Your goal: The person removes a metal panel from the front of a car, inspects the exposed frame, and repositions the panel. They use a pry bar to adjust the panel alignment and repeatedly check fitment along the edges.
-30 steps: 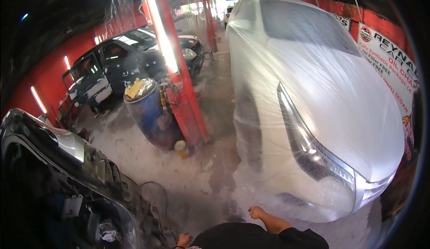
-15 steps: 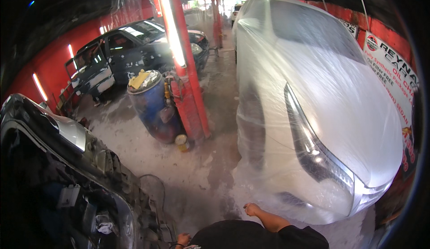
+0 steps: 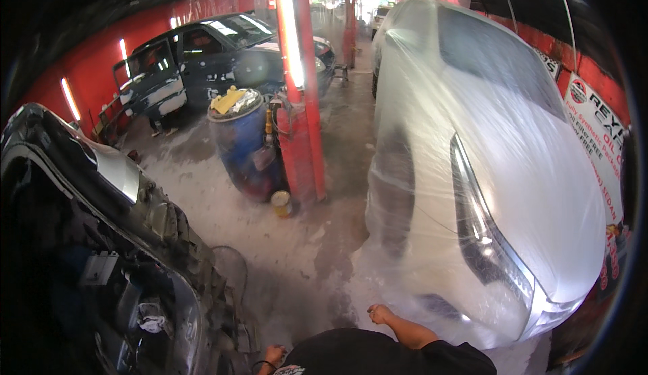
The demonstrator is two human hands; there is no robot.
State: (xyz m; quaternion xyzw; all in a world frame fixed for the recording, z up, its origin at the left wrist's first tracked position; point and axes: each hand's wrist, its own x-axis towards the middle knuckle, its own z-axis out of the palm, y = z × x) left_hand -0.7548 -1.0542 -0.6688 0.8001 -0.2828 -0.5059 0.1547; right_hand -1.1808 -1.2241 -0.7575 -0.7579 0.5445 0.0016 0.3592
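My right hand (image 3: 380,313) is at the bottom centre, in front of my black shirt (image 3: 358,355). Its fingers are curled in, and nothing sticks out of them. Nearest to it is a car wrapped in clear plastic sheeting (image 3: 432,240), which the hand does not touch. Low at the shirt's left side is my left hand (image 3: 274,353), small and with its fingers mostly hidden. A dark band or cord (image 3: 262,364) lies by that wrist. On that side stands a stripped dark car body (image 3: 162,220) with an open cavity, apart from the hand.
A blue drum (image 3: 239,145) with yellow cloth on top stands against a red post (image 3: 312,159). By its foot is a small yellow can (image 3: 281,203). A dark car with patchy filler (image 3: 206,68) stands behind, its door open. Dusty concrete floor (image 3: 310,247) runs between the cars.
The view has swung a little left, so the post, drum and cars sit farther right. The can and drum appear slightly higher. Both hands keep nearly the same place in the picture.
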